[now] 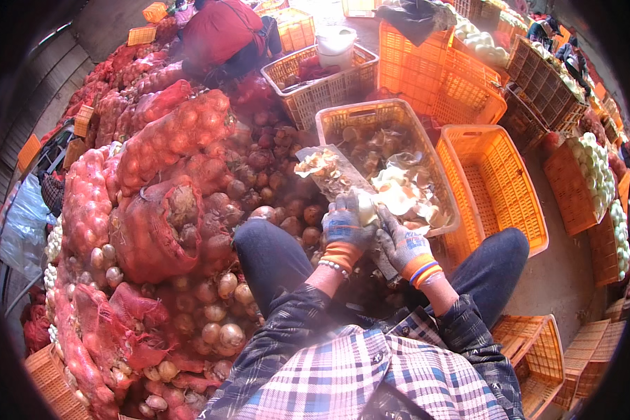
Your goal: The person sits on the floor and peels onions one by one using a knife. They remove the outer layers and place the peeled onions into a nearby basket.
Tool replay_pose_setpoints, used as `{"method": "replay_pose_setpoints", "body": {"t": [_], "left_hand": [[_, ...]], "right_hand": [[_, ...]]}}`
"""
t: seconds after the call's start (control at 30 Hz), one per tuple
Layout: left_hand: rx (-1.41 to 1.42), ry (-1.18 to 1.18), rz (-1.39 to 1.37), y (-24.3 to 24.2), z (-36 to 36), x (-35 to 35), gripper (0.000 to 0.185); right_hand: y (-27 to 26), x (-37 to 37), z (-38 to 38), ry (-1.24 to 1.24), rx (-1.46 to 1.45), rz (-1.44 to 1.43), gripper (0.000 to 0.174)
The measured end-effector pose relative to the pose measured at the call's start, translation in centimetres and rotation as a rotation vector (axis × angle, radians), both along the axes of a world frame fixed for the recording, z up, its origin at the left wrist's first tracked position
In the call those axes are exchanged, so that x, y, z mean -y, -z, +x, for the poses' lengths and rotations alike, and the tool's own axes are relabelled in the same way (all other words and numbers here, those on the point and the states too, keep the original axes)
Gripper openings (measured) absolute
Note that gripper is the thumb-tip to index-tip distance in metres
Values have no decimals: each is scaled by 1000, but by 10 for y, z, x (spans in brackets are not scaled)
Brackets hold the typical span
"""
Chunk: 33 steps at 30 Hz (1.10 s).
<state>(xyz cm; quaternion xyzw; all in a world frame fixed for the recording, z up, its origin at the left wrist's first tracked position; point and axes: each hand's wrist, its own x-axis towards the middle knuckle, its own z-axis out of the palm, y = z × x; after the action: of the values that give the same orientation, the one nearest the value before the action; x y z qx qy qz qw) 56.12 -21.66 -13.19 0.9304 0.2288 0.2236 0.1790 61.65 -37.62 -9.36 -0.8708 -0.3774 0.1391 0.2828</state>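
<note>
My left hand, in a grey and blue work glove with an orange cuff, grips a pale peeled onion. My right hand, gloved alike, is close against the onion's right side; whether it holds a tool is hidden. Beneath both hands a narrow board runs at a slant, with dry onion skins on its far end. Beyond my hands is a plastic crate holding brown skins and white onion layers. Loose unpeeled onions lie to the left of my left hand.
Red mesh sacks of onions fill the left side, one torn open. An empty orange crate stands right of the skins crate. A white bucket sits in a crate ahead. A person in red bends at the upper left.
</note>
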Motion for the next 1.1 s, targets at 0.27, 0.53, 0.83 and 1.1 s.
{"method": "replay_pose_setpoints", "body": {"t": [0.27, 0.53, 0.83, 1.1], "left_hand": [[-5, 62, 51, -2, 1, 5, 82], [85, 133, 52, 14, -7, -9, 87], [227, 163, -93, 31, -15, -32, 84], [95, 206, -30, 10, -15, -12, 83]], "right_hand": [[19, 15, 25, 35, -354, 182, 52], [16, 18, 39, 225, -1085, 499, 45], [57, 21, 66, 271, -828, 835, 58], [26, -29, 33, 75, 151, 304, 55]]}}
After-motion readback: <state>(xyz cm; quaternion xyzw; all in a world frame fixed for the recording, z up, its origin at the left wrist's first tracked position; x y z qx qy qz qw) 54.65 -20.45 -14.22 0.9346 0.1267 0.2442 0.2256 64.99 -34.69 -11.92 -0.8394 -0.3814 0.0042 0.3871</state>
